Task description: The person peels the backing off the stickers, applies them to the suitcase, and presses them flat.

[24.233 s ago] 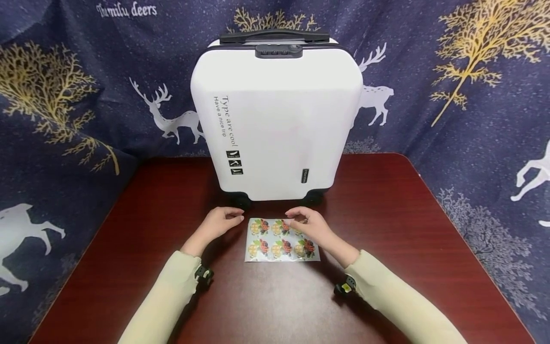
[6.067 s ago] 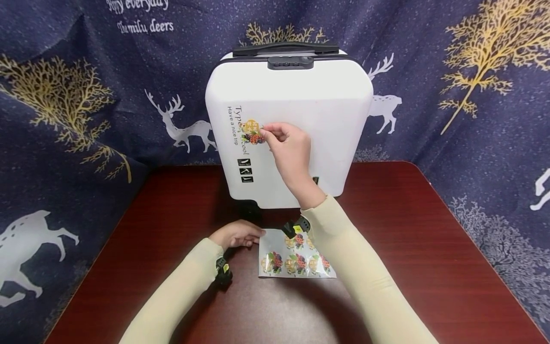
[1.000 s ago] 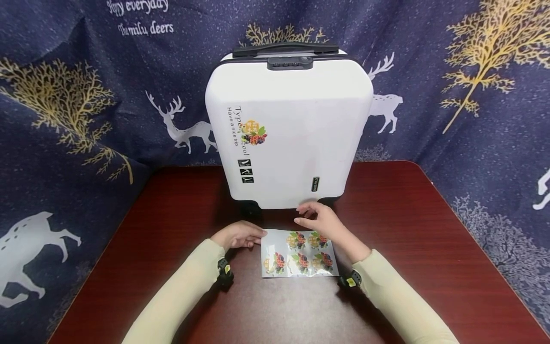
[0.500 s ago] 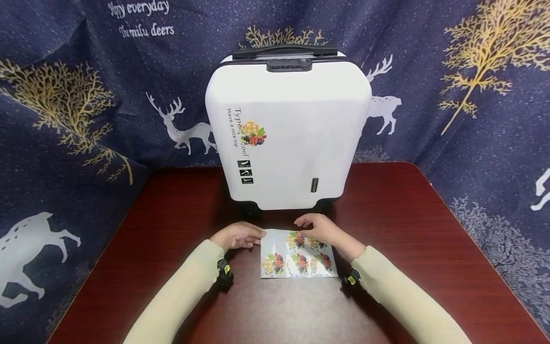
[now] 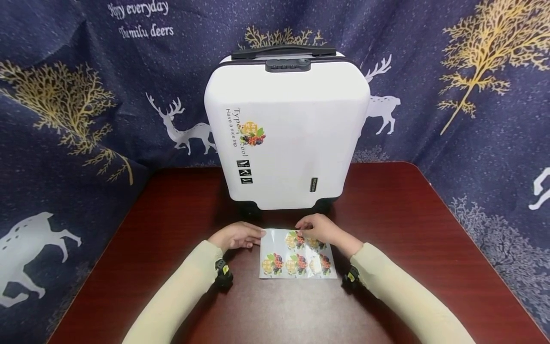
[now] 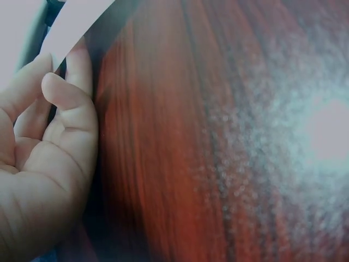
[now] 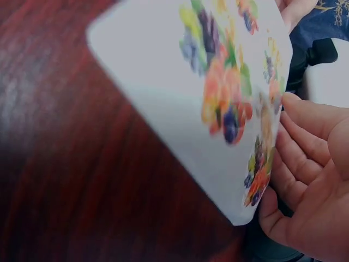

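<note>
A white sticker sheet (image 5: 275, 243) with fruit pictures lies before the suitcase, its upper left spot bare. My left hand (image 5: 237, 235) pinches its upper left corner; the left wrist view shows the corner between thumb (image 6: 60, 90) and fingers. At the top edge my right hand (image 5: 321, 230) pinches the sheet by an upper sticker. In the right wrist view the thumb (image 7: 297, 109) lies in front and other fingers behind the raised sheet (image 7: 163, 87). One fruit sticker (image 5: 252, 134) is on the white suitcase (image 5: 296, 138), over its printed lettering.
The suitcase stands upright on the dark red table (image 5: 386, 215), close behind the sheet. A blue cloth (image 5: 172, 62) with deer and trees hangs behind. A wrist camera (image 5: 223, 277) sits on the left wrist, another (image 5: 350, 277) on the right.
A sticker has gone from the sheet's upper left spot to the suitcase. My right hand, there 6 seconds ago, has come down to the sheet's top edge. The left hand has stayed at its corner.
</note>
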`<state>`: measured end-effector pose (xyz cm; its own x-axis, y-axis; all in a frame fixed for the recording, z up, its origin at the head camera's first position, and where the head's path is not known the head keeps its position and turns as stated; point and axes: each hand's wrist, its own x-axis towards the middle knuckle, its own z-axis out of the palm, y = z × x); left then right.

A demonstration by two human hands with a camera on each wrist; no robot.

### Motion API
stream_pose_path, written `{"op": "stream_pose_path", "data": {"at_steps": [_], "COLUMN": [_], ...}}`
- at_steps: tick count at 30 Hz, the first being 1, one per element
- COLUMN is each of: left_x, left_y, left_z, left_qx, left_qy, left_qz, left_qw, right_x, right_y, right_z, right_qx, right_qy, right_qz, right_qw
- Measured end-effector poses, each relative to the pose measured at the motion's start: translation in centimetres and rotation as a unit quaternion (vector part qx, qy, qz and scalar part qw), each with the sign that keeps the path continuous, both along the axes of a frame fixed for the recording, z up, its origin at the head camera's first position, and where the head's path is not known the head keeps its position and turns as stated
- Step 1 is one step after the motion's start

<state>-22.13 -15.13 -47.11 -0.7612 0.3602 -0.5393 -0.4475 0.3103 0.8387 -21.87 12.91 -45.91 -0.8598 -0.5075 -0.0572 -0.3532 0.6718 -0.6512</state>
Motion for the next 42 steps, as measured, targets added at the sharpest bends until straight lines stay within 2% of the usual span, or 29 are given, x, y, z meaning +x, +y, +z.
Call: {"op": "stream_pose_path", "data": {"at_steps": [13,16,20,23,28,30,35,40,42], "left_x": [0.1,0.1,0.0,-0.3,-0.8,-0.9,-1.4,-2.0,-2.1], "left_y": [-0.3,-0.1,0.3,0.3,1.2,1.8,2.8,3.4,3.5], "left_z": [0.8,0.8,1.1,1.3,2.0,2.4,2.8,2.9,2.8], "left_qx": [0.02,0.004,-0.042,-0.061,-0.072,-0.088,-0.127,-0.156,-0.158], "left_qy": [-0.008,-0.006,0.02,0.068,0.132,0.141,0.164,0.164,0.156], "left_qz": [-0.005,-0.01,-0.025,-0.049,-0.064,-0.066,-0.098,-0.131,-0.142], "left_qw": [0.9998,0.9999,0.9986,0.9946,0.9865,0.9838,0.9733,0.9652,0.9646], "right_x": [0.2,0.4,0.6,0.7,0.9,1.0,0.9,0.9,1.0], "right_y": [-0.4,-0.5,-0.4,-0.5,-0.7,-0.8,-0.9,-1.0,-0.9], "right_z": [-0.3,-0.3,-0.6,-0.5,-0.1,0.0,0.2,0.1,0.1], "right_qx": [-0.015,-0.021,-0.027,-0.03,-0.041,-0.045,-0.051,-0.046,-0.044], "right_qy": [0.004,0.002,0.003,0.004,0.009,0.009,0.009,0.012,0.01], "right_qz": [-0.018,-0.023,-0.024,-0.024,-0.021,-0.02,-0.016,-0.019,-0.023], "right_qw": [1.0,1.0,0.999,0.999,0.999,0.999,0.999,0.999,0.999]}}
